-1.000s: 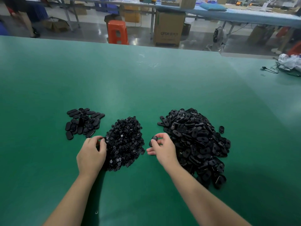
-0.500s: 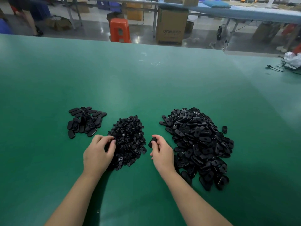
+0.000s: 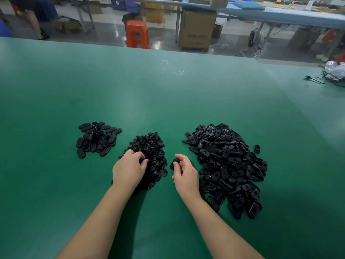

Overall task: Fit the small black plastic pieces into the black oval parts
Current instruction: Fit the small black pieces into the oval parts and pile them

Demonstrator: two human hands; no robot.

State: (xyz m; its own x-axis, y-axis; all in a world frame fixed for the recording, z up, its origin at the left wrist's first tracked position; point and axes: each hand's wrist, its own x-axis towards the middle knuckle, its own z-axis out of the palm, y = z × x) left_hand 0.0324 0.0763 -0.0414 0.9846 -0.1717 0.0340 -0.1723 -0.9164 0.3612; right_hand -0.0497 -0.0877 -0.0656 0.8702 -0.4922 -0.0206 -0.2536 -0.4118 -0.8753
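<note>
A heap of small black plastic pieces lies in the middle of the green table. To its right spreads a large pile of black oval parts. A smaller group of oval parts lies flat at the left. My left hand rests on the near left side of the small-piece heap, its curled fingertips pinching among the pieces; what it grips is hidden. My right hand holds one black oval part between thumb and fingers, between the two heaps.
One stray oval part lies right of the big pile. Cables and a white bag sit at the table's far right. Beyond the far edge stand an orange stool, a cardboard box and a fan.
My left hand has slid right, further onto the small-piece heap, its fingers curling into the pieces. My right hand keeps hold of the oval part and has turned it slightly.
</note>
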